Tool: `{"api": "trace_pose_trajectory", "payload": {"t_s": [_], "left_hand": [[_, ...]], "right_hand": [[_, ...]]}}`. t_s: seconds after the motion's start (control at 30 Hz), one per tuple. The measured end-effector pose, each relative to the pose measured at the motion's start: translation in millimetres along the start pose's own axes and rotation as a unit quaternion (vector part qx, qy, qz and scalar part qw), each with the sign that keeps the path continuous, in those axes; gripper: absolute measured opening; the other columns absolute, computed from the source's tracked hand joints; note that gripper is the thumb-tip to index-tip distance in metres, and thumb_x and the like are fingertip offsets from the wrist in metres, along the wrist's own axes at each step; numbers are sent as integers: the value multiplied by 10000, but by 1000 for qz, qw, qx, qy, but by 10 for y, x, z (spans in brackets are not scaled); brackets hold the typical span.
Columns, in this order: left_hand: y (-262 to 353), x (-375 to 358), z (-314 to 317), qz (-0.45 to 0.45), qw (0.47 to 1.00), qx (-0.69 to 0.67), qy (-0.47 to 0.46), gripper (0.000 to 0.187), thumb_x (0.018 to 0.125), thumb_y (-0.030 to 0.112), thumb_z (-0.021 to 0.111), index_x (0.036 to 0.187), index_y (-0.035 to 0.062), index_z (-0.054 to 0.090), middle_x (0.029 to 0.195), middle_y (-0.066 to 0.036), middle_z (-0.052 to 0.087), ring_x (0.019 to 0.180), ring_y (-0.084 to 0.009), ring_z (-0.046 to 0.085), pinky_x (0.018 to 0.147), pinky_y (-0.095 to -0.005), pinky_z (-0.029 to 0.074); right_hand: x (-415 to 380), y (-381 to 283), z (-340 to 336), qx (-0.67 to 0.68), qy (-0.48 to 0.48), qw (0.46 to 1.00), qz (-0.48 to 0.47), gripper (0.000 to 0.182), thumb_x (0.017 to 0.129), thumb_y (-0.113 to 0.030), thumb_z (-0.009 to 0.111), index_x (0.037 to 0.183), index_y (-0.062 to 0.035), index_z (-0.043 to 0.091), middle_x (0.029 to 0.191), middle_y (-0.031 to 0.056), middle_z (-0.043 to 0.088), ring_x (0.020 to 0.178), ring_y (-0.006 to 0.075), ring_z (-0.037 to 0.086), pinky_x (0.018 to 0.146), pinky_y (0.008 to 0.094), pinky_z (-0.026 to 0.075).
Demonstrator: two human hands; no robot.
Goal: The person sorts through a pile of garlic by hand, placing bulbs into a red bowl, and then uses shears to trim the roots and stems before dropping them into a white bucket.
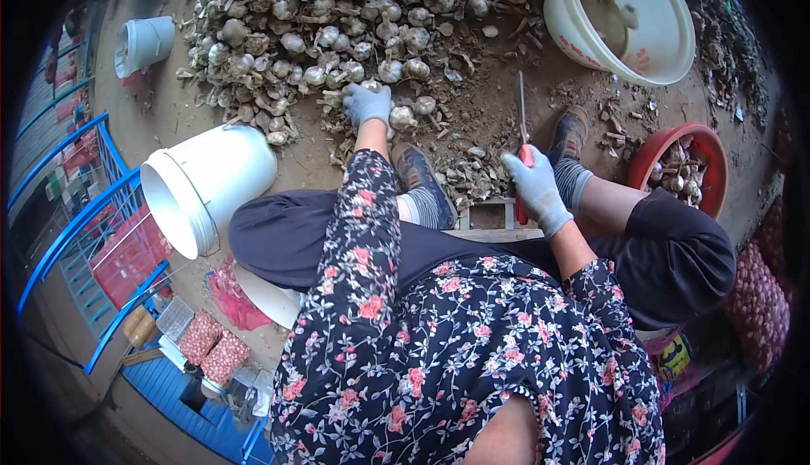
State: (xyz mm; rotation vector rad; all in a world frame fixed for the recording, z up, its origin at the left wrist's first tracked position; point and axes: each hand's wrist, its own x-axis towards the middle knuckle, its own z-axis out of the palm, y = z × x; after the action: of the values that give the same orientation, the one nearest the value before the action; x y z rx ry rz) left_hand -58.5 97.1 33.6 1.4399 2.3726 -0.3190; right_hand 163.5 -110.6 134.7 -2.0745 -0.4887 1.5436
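Observation:
My left hand [368, 105], in a pale grey glove, reaches to the near edge of a large heap of garlic [329, 39]. Its fingers curl around a garlic bulb [370, 85], partly hidden by the glove. Loose garlic bulbs [403, 117] lie just right of that hand. My right hand [537, 188], gloved the same way, is closed on red-handled shears [521, 110]. Their long metal blades point away from me, above the dirt. Between my feet lies a pile of cut stems and trimmings [472, 176].
A white bucket [211, 182] lies tipped on its side at left; a smaller white bucket [145, 45] stands beyond it. At upper right is a large cream tub [565, 35]. A red basin [717, 170] holding garlic sits by my right knee, near filled net sacks [757, 305].

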Motion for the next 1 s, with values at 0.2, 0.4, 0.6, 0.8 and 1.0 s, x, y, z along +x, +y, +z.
{"api": "trace_pose_trajectory", "payload": {"t_s": [0.2, 0.4, 0.6, 0.8, 1.0], "left_hand": [[-248, 266, 79, 86, 985, -137, -58, 730, 667, 332, 781, 1228, 23, 432, 1127, -206, 594, 1031, -323, 600, 875, -422, 485], [-14, -460, -619, 190, 749, -595, -220, 594, 664, 58, 762, 1172, 49, 455, 1042, -55, 570, 884, -138, 572, 799, -262, 489], [90, -1042, -980, 287, 719, -565, -284, 526, 687, 47, 731, 1143, 37, 468, 1033, -53, 579, 887, -112, 584, 799, -249, 495], [116, -1119, -889, 279, 681, -602, -311, 554, 712, 30, 696, 1205, 0, 445, 975, -77, 596, 815, -127, 614, 693, -251, 532], [145, -1194, -1029, 520, 805, -263, -110, 662, 617, 225, 802, 1170, 1, 514, 1003, -78, 588, 947, -173, 590, 869, -286, 468]], "right_hand": [[-87, -235, 32, -243, -60, 967, -54, 347, 810, -315, 577, 994, -23, 535, 922, 251, 624, 947, 402, 592, 792, 463, 460], [-46, -410, 208, -337, -49, 930, -138, 383, 826, -295, 563, 1117, -58, 484, 1008, 215, 621, 966, 368, 602, 826, 449, 472], [-65, -556, 197, -316, 17, 918, -238, 384, 819, -307, 580, 1076, -44, 469, 962, 219, 609, 938, 379, 603, 812, 457, 474], [-175, -488, 141, -242, 7, 944, -224, 324, 825, -307, 576, 964, -28, 486, 794, 237, 619, 795, 426, 611, 720, 493, 467], [-229, -659, 53, -18, 41, 973, -226, 354, 826, -337, 627, 973, -32, 526, 837, 193, 626, 803, 339, 626, 700, 403, 471]]}}
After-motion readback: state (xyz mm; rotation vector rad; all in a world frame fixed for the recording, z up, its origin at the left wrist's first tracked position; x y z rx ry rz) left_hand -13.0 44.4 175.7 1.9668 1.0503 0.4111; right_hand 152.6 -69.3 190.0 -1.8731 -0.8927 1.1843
